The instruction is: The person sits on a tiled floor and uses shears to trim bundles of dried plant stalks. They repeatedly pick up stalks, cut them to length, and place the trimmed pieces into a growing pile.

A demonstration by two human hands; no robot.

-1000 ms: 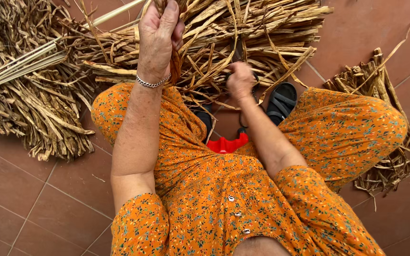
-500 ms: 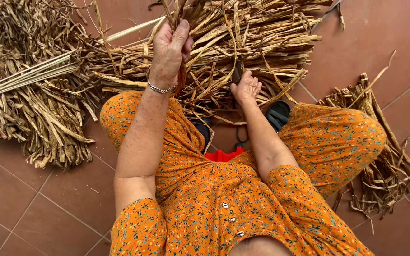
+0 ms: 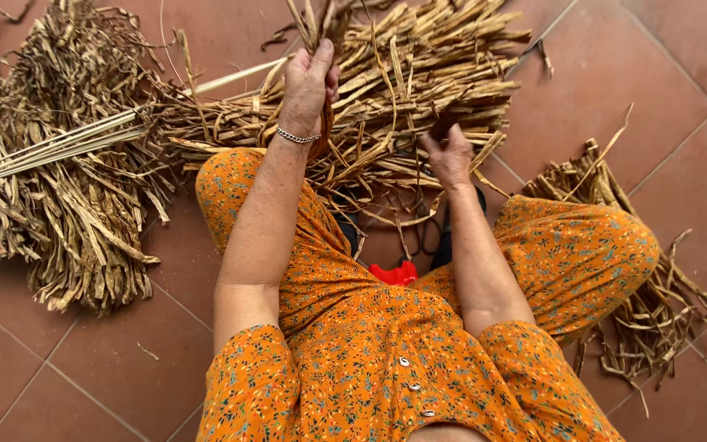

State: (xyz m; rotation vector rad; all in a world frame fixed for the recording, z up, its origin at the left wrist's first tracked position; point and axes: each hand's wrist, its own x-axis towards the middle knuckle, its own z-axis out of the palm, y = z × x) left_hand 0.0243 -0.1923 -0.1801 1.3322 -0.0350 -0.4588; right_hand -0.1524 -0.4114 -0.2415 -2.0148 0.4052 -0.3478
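Observation:
I sit on a tiled floor in an orange flowered dress, knees apart. My left hand [image 3: 308, 82], with a silver bracelet at the wrist, is closed around a raised handful of dry straw stalks [image 3: 317, 24]. My right hand [image 3: 449, 154] reaches into the big pile of dry tan stalks [image 3: 419, 74] in front of me, its fingers spread over the stalks near the pile's lower edge. I cannot tell whether it grips any of them.
More bundles of dry stalks [image 3: 75, 188] lie at the left with long pale stems [image 3: 51, 147] across them. A smaller heap [image 3: 656, 311] lies beside my right knee. A small red object [image 3: 394, 274] and dark sandals [image 3: 443, 245] sit between my legs.
The view has tilted down and the pile sits lower in the frame. My left hand still holds its raised handful. My right hand has moved right and opened over the stalks.

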